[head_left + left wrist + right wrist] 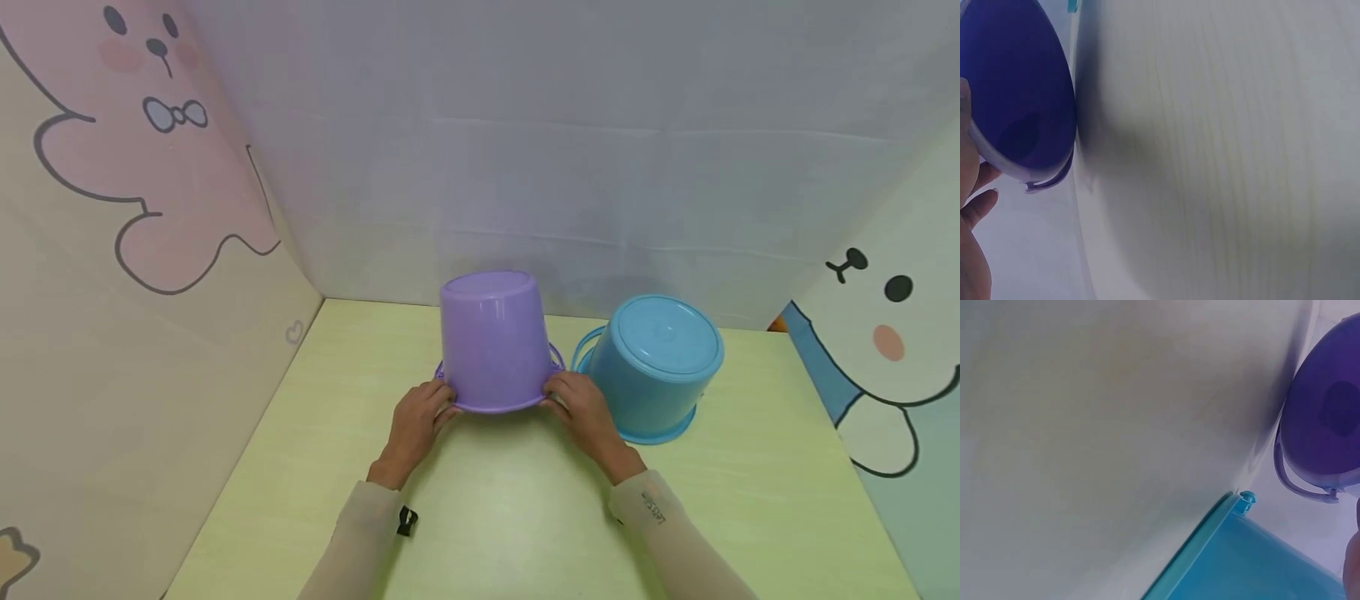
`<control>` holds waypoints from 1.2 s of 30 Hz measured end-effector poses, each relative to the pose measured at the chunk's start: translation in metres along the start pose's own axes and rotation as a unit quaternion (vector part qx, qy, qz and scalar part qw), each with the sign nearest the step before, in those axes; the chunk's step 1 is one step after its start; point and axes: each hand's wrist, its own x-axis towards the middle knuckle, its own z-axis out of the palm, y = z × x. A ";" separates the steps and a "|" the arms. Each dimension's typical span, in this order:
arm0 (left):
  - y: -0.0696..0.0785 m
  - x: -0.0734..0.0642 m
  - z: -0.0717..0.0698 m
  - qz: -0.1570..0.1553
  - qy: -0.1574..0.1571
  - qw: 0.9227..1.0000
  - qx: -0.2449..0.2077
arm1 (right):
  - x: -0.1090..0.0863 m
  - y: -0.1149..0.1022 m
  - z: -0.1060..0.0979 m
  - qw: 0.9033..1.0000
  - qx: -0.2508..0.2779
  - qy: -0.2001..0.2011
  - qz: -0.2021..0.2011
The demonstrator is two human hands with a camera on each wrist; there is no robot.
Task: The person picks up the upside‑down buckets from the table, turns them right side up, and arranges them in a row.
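A purple bucket (495,350) is held upside down by both hands, its near rim tipped up from the table. On the left side of that rim my left hand (414,421) grips with its fingers and thumb. The right hand (587,417) pinches the rim on the opposite side. Both wrist views look into the dark hollow of the purple bucket (1016,81), and its thin handle (1294,481) hangs at the far side. Close beside my right hand, a light blue bucket (660,367) stands upside down, rim on the table.
The pale wood-grain table (487,508) meets a whitish cloth wall (525,167) behind the buckets. Printed cloth panels with cartoon bears flank it left (90,333) and right (892,392). The blue bucket's handle (587,343) sticks out toward the purple bucket.
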 end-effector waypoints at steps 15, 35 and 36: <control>0.006 0.008 -0.005 -0.062 0.002 0.993 -0.099 | 0.004 -0.004 -0.005 0.996 0.082 0.030 0.030; 0.003 0.020 -0.005 -0.061 0.038 0.989 -0.128 | 0.019 -0.002 -0.010 0.993 0.107 0.036 0.037; 0.003 0.020 -0.005 -0.063 0.040 0.989 -0.129 | 0.020 -0.002 -0.010 0.993 0.107 0.036 0.040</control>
